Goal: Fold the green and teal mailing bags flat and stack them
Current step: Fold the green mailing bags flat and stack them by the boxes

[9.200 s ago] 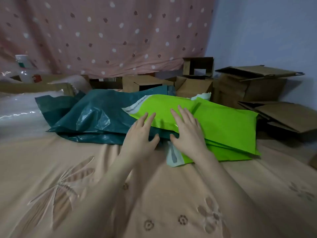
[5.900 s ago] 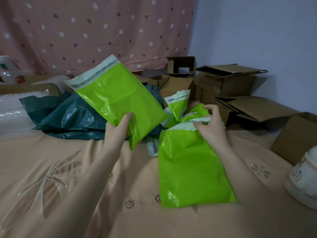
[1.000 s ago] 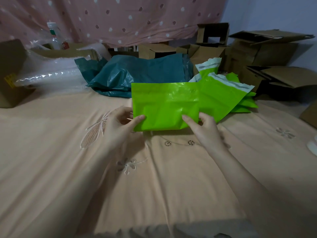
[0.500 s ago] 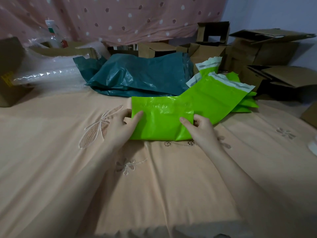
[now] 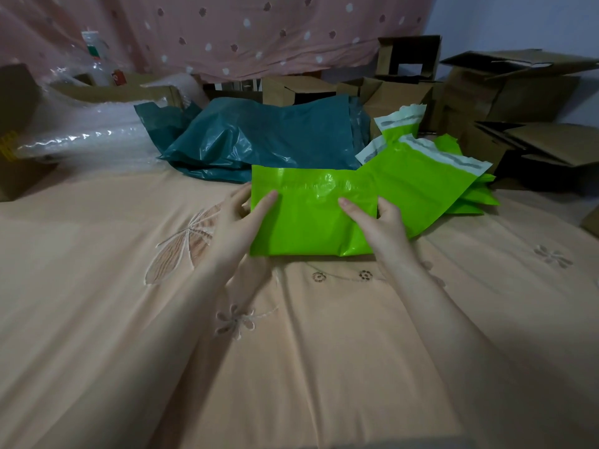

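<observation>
A folded bright green mailing bag (image 5: 311, 215) lies on the peach bedsheet in front of me. My left hand (image 5: 240, 222) pinches its left edge, thumb on top and fingers tucked behind. My right hand (image 5: 379, 225) pinches its right edge the same way. Behind and to the right, more green bags (image 5: 431, 179) lie in a loose pile with their white seal strips showing. Crumpled teal bags (image 5: 259, 140) are heaped farther back, left of the green pile.
Several cardboard boxes (image 5: 505, 92) crowd the back and right edge of the bed. Clear bubble wrap (image 5: 90, 134) lies at the back left beside another box (image 5: 16, 131). A pink dotted curtain (image 5: 227, 30) hangs behind.
Both hands have lowered the folded green bag from upright onto the bedsheet, keeping hold of its two sides. The piles behind have not moved.
</observation>
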{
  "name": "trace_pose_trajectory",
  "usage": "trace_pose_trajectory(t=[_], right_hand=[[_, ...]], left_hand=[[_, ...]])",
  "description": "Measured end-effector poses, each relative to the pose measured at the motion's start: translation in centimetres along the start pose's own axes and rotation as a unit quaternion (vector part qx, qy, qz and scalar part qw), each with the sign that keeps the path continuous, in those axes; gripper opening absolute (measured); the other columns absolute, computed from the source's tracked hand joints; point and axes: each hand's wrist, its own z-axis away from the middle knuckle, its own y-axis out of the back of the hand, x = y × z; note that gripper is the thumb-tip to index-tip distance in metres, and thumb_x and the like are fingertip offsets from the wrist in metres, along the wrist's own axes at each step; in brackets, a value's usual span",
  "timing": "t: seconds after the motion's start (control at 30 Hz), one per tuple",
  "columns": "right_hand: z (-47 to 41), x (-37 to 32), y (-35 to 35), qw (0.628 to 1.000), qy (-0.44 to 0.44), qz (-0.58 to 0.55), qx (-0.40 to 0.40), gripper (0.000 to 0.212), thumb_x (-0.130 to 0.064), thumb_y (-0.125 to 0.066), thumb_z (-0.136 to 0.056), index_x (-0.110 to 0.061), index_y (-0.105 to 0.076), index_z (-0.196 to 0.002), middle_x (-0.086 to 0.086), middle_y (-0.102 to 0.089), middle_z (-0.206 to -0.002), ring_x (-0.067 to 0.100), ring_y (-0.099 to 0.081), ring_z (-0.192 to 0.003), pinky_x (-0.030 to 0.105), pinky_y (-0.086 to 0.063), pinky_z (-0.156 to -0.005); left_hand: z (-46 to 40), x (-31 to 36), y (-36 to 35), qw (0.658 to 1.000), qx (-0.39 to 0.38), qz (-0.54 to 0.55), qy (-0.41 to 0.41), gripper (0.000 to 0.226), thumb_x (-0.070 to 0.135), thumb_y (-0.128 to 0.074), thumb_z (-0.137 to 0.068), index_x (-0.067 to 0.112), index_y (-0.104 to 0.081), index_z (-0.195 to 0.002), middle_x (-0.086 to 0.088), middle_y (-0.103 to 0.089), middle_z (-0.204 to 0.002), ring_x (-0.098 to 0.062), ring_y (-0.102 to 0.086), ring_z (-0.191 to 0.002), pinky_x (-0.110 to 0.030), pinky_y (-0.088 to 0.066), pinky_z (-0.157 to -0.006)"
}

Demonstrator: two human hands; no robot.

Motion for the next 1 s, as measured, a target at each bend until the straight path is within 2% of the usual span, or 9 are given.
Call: trace_pose_trajectory(t=[0.13,0.23,0.3,0.4,0.6,0.7,0.8,0.93,1.0], right_hand=[[-0.9,-0.6,-0.1,0.999,0.026,-0.041,-0.011,0.006,-0.012,-0.069,-0.083,-0.017,-0.068,-0.082,-0.010,-0.071,-0.083,0.006,-0.066,-0.083,0.024,-0.053,-0.080],[-1.4,-0.3,0.1,0.999,0.042,-0.033,-0.004,0.011,-0.014,-0.069,-0.083,-0.024,-0.066,-0.086,0.003,-0.067,-0.107,0.011,-0.063,-0.098,0.027,-0.047,-0.090],[-1.5,-0.2,0.3,0.997,0.071,0.008,0.003,0.021,-0.016,-0.070,-0.082,-0.034,-0.062,-0.090,-0.002,-0.058,-0.122,0.011,-0.056,-0.112,0.022,-0.042,-0.097],[-1.5,-0.3,0.6,0.994,0.105,0.006,-0.031,0.024,-0.014,-0.075,-0.076,-0.038,-0.070,-0.079,-0.002,-0.062,-0.118,0.015,-0.059,-0.111,0.029,-0.045,-0.097],[-1.3,-0.7,1.0,0.993,0.104,-0.024,-0.047,0.021,-0.019,-0.072,-0.073,-0.039,-0.074,-0.078,0.001,-0.067,-0.110,0.023,-0.057,-0.115,0.041,-0.045,-0.100],[-1.2,-0.9,0.9,0.992,0.120,0.000,-0.038,0.012,-0.025,-0.069,-0.079,-0.033,-0.070,-0.088,-0.004,-0.061,-0.121,0.017,-0.055,-0.117,0.035,-0.042,-0.103],[-1.0,-0.9,0.9,0.992,0.122,0.013,-0.026,0.010,-0.020,-0.067,-0.085,-0.030,-0.065,-0.089,-0.008,-0.056,-0.124,0.011,-0.053,-0.118,0.034,-0.040,-0.105],[-1.4,-0.7,1.1,0.995,0.096,0.011,-0.001,0.013,-0.021,-0.069,-0.083,-0.033,-0.065,-0.080,-0.008,-0.056,-0.126,0.000,-0.055,-0.097,0.022,-0.041,-0.093],[-1.6,-0.3,1.0,0.997,0.079,-0.022,0.004,0.007,-0.026,-0.072,-0.079,-0.033,-0.069,-0.080,-0.003,-0.061,-0.120,0.006,-0.058,-0.105,0.026,-0.042,-0.096]], left_hand=[[-0.9,0.2,0.0,0.999,-0.009,0.045,0.005,0.019,0.032,-0.058,-0.092,0.020,-0.069,-0.101,-0.011,-0.065,-0.115,-0.021,-0.062,-0.107,-0.037,-0.050,-0.092],[-1.3,0.1,0.2,0.999,-0.006,0.038,-0.006,0.030,0.039,-0.059,-0.089,0.012,-0.069,-0.096,-0.020,-0.063,-0.110,-0.024,-0.060,-0.100,-0.048,-0.045,-0.096],[-1.4,-0.2,0.0,0.999,0.010,0.032,-0.014,0.023,0.033,-0.057,-0.092,0.015,-0.071,-0.093,-0.019,-0.062,-0.111,-0.018,-0.058,-0.100,-0.037,-0.045,-0.095],[-1.3,-0.4,-0.2,0.998,0.028,0.049,-0.009,0.020,0.024,-0.053,-0.095,0.013,-0.069,-0.094,-0.007,-0.065,-0.101,-0.007,-0.057,-0.092,-0.021,-0.044,-0.085],[-1.6,-0.7,0.1,0.998,0.014,0.058,-0.015,0.033,0.036,-0.058,-0.091,0.010,-0.070,-0.105,0.003,-0.069,-0.102,-0.013,-0.061,-0.100,-0.034,-0.047,-0.087],[-1.3,-0.8,-0.1,0.997,0.002,0.072,-0.018,0.030,0.029,-0.054,-0.093,0.009,-0.068,-0.112,0.006,-0.066,-0.119,-0.017,-0.056,-0.120,-0.034,-0.040,-0.101],[-1.2,-0.7,-0.1,0.997,0.008,0.071,-0.021,0.031,0.026,-0.052,-0.094,0.007,-0.067,-0.114,0.007,-0.066,-0.120,-0.015,-0.055,-0.120,-0.038,-0.036,-0.107],[-1.0,-0.7,-0.2,0.998,-0.002,0.062,-0.028,0.032,0.026,-0.050,-0.095,0.008,-0.065,-0.116,0.005,-0.064,-0.123,-0.023,-0.053,-0.123,-0.054,-0.034,-0.108],[-1.0,-0.7,-0.3,0.997,-0.005,0.071,-0.034,0.032,0.027,-0.050,-0.095,0.008,-0.065,-0.116,0.004,-0.063,-0.125,-0.015,-0.053,-0.124,-0.047,-0.035,-0.110]])
